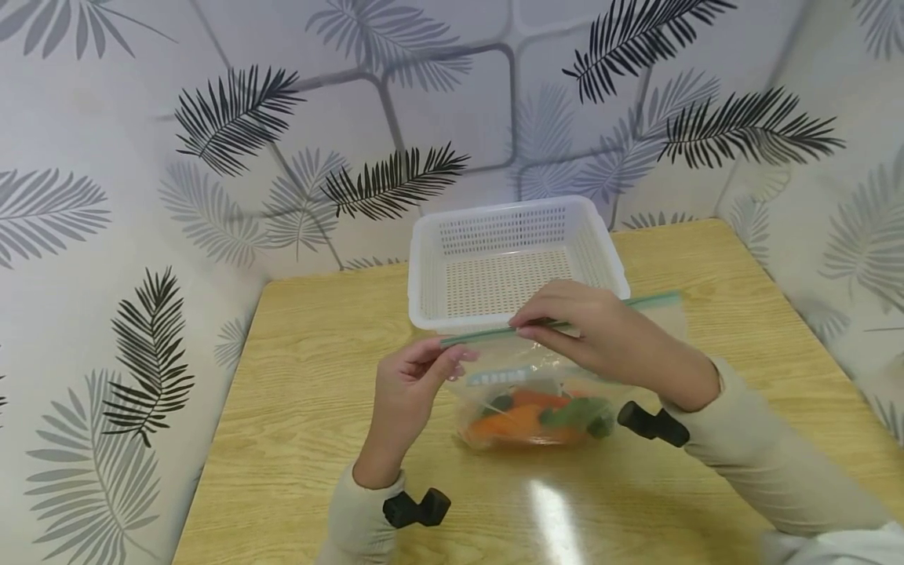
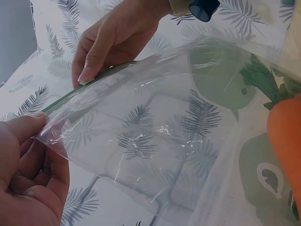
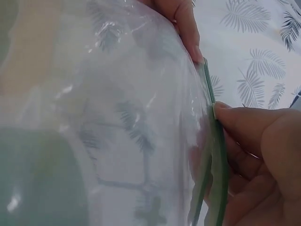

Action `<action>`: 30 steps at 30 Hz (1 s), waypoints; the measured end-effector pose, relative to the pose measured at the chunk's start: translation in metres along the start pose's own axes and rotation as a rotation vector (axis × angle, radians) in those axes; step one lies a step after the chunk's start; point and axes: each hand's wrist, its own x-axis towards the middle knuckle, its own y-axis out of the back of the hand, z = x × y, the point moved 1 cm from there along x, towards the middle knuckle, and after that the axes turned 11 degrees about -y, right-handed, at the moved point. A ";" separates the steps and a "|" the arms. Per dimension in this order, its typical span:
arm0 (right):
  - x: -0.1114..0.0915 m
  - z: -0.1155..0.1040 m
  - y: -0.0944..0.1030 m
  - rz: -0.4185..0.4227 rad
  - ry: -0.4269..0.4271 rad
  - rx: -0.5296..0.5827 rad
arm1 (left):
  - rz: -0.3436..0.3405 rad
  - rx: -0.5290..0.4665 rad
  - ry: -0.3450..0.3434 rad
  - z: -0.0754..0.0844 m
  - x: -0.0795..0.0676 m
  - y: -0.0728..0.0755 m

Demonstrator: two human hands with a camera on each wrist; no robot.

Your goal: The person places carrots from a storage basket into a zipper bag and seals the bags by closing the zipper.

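A clear zip bag (image 1: 544, 365) with a green zip strip along its top hangs between both hands, close over the table. Inside it, orange carrots (image 1: 519, 424) and green leafy pieces (image 1: 579, 413) show through the plastic. My left hand (image 1: 410, 384) pinches the strip's left corner between thumb and fingers. Further right along the strip, my right hand (image 1: 600, 329) pinches it with thumb and forefinger. In the right wrist view the green zip strip (image 3: 217, 165) stands parted into two edges below the right thumb, while the stretch between the hands looks pressed together.
Behind the bag, a white plastic basket (image 1: 417, 271) with slotted walls stands at the back of the wood-grain table (image 1: 304, 392). Leaf-patterned covering (image 1: 282, 157) rises behind the table and at both sides. Each wrist wears a small black camera mount (image 1: 417, 508).
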 end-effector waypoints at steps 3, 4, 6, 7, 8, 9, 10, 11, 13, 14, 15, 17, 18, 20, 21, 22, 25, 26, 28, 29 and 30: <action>-0.006 0.007 0.008 0.009 0.006 -0.008 | 0.009 0.005 -0.002 0.000 -0.001 0.002; -0.008 0.010 0.011 0.010 0.004 -0.010 | 0.013 0.007 -0.001 0.000 -0.001 0.003; -0.013 0.015 0.017 0.011 -0.015 -0.019 | 0.025 0.017 0.010 -0.001 -0.001 0.006; -0.015 0.017 0.021 0.014 -0.024 -0.027 | 0.033 0.022 0.014 -0.001 -0.002 0.008; -0.018 0.020 0.024 0.017 -0.036 -0.039 | 0.043 0.028 0.019 -0.001 -0.002 0.009; -0.020 0.022 0.028 0.017 -0.053 -0.050 | 0.053 0.033 0.021 -0.001 -0.002 0.011; -0.022 0.025 0.032 0.022 -0.065 -0.062 | 0.062 0.036 0.024 -0.001 -0.001 0.013; -0.025 0.027 0.036 0.031 -0.073 -0.083 | 0.071 0.041 0.025 -0.001 -0.001 0.015; -0.029 0.031 0.044 0.058 -0.071 -0.122 | 0.085 0.050 0.019 0.000 -0.001 0.018; -0.031 0.033 0.047 0.073 -0.068 -0.142 | 0.090 0.052 0.016 0.000 0.000 0.020; -0.033 0.035 0.051 0.084 -0.068 -0.154 | 0.094 0.055 0.010 0.001 0.000 0.022; -0.037 0.038 0.057 0.110 -0.070 -0.175 | 0.099 0.058 0.001 0.001 0.000 0.024; -0.039 0.039 0.060 0.122 -0.070 -0.178 | 0.100 0.056 -0.004 0.001 0.000 0.025; -0.042 0.042 0.065 0.139 -0.081 -0.184 | 0.104 0.053 -0.009 0.001 0.001 0.027; -0.044 0.043 0.067 0.143 -0.092 -0.187 | 0.106 0.053 -0.010 0.001 0.001 0.027; -0.046 0.044 0.070 0.149 -0.096 -0.194 | 0.109 0.052 -0.006 0.001 0.001 0.028; -0.051 0.046 0.076 0.175 -0.121 -0.214 | 0.124 0.055 0.010 -0.001 0.001 0.031; -0.053 0.047 0.078 0.179 -0.129 -0.217 | 0.127 0.056 0.014 -0.001 0.001 0.032; -0.056 0.047 0.082 0.184 -0.133 -0.209 | 0.127 0.057 0.012 -0.001 0.001 0.035; -0.057 0.048 0.083 0.187 -0.137 -0.202 | 0.127 0.057 0.008 0.000 0.002 0.036; -0.058 0.048 0.085 0.182 -0.133 -0.193 | 0.127 0.055 0.008 0.000 0.003 0.037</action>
